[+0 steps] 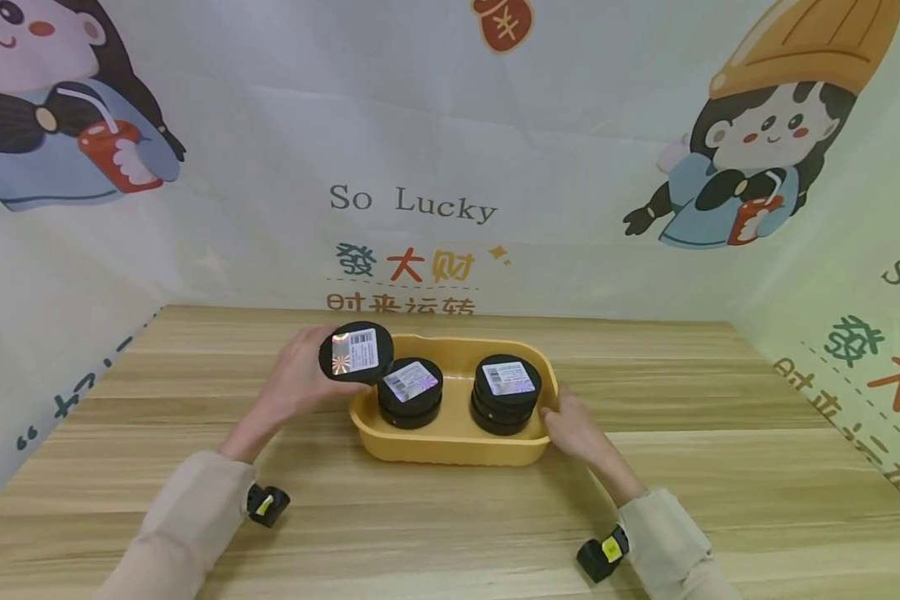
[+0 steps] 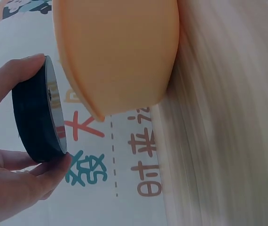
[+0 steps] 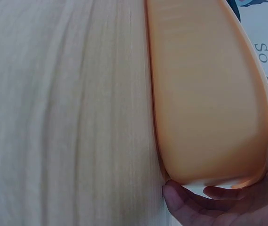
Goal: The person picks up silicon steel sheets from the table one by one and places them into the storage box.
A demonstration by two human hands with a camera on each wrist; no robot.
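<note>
My left hand (image 1: pixel 300 375) pinches a flat, round black case (image 1: pixel 356 352) by its edge, thumb on one side and fingers on the other. The case carries a white barcode label on top; its shiny, mirror-like underside (image 2: pixel 55 103) shows in the left wrist view. It is held above the left end of a yellow oblong bin (image 1: pixel 450 450). Inside the bin stand a left stack (image 1: pixel 410 393) and a right stack (image 1: pixel 506 393) of similar labelled black cases. My right hand (image 1: pixel 576 423) grips the bin's right end, its fingers (image 3: pixel 185 205) curled against the end wall.
The bin rests on a wood-grain table (image 1: pixel 435 533), toward its back. Behind it hangs a pale printed cloth (image 1: pixel 420 125) with cartoon figures and lettering, which also rises along both sides. A small black device is strapped at each wrist.
</note>
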